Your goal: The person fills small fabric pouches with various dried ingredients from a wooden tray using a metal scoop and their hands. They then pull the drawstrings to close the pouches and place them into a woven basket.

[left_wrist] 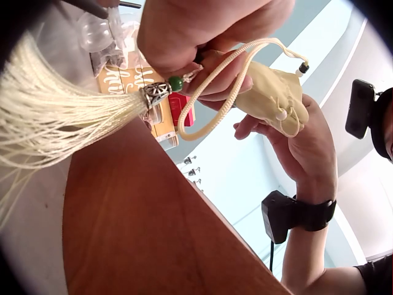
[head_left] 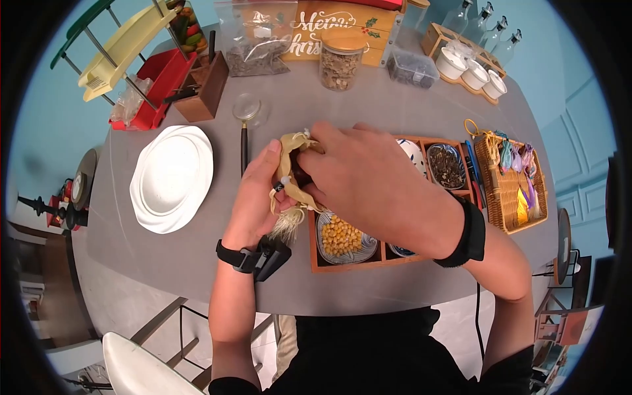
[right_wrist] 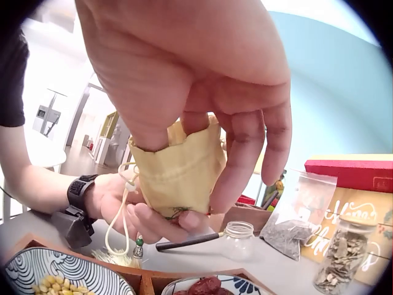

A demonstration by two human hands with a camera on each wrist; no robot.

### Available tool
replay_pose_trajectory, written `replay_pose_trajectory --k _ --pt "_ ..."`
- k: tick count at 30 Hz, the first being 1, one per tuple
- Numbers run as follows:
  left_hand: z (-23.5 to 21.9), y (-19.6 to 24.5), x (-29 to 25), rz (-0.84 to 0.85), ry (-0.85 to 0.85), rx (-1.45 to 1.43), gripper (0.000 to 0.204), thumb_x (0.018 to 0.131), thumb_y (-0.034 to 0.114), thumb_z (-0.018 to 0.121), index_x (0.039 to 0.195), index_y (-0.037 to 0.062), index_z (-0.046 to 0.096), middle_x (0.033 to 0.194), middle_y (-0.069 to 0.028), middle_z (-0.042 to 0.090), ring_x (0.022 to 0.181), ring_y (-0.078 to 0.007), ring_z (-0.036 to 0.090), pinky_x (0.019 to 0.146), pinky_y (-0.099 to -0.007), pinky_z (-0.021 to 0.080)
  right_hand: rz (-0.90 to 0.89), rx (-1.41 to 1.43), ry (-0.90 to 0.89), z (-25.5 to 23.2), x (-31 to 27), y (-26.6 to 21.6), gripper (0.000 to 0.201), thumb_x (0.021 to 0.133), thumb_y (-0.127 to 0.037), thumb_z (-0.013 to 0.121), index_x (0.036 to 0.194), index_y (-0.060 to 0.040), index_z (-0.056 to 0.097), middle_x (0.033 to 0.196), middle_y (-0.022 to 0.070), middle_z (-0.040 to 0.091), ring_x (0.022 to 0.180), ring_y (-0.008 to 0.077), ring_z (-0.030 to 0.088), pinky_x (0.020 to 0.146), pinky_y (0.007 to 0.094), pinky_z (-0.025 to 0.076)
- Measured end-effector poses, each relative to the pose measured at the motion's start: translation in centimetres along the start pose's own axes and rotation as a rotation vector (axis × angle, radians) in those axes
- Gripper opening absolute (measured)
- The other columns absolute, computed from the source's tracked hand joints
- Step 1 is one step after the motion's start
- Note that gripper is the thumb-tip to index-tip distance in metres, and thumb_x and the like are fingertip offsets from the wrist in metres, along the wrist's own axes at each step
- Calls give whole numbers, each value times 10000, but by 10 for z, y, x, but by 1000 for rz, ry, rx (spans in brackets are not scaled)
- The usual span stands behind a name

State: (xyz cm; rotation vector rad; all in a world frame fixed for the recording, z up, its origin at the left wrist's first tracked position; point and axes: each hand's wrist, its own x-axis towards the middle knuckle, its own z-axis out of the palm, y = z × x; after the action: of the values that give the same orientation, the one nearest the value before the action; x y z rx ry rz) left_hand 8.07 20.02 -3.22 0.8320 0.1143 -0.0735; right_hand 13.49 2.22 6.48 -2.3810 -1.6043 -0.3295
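Right hand: some fingers inside yellow cloth pouch, grip unclear | left hand: holds pouch | cream tassel

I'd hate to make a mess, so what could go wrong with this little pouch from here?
The left hand holds the pouch open-mouthed, so a tilt might spill anything inside. The tassel hangs near the corn kernels and could sweep some out. The right hand reaches across the tray, so its wrist might bump it.
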Motion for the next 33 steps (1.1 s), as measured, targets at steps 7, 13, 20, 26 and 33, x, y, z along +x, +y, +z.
replay_pose_trajectory --k 7,13,20,26,33 --pt "7 5 1 58 211 155 361 1029 423 496 1075 74 580 773 22 560 518 -34 454 437 -178 342 126 283 24 -14 1 4 150 836 -136 672 944 -33 649 913 98 633 740 281 654 682 385 528" --pt "-10 10 2 214 210 -16 339 1033 389 503 1090 59 556 876 -21 633 657 -77 603 530 -199 463 432 316 -175 -20 4 58 236 836 -105 682 1052 -11 672 900 134 706 789 234 680 744 345 540" --pt "-14 6 4 166 123 -40 391 1046 357 476 1200 7 556 1022 -71 658 791 -123 671 639 -248 557 273 173 -159 29 -12 70 205 840 -149 693 980 0 706 873 213 682 875 414 640 774 472 521" --pt "4 7 -2 147 272 20 400 1052 335 464 1243 -7 545 999 -86 659 754 -145 663 633 -253 556 35 372 352 -24 1 18 247 828 -81 710 1068 -29 692 1070 123 598 873 288 633 754 344 531" --pt "4 7 -1 118 41 34 364 1040 309 496 1206 -7 565 1039 -103 680 859 -157 691 714 -292 575 6 144 96 7 15 26 155 783 -84 700 920 -17 667 1156 123 562 947 311 610 828 385 499"
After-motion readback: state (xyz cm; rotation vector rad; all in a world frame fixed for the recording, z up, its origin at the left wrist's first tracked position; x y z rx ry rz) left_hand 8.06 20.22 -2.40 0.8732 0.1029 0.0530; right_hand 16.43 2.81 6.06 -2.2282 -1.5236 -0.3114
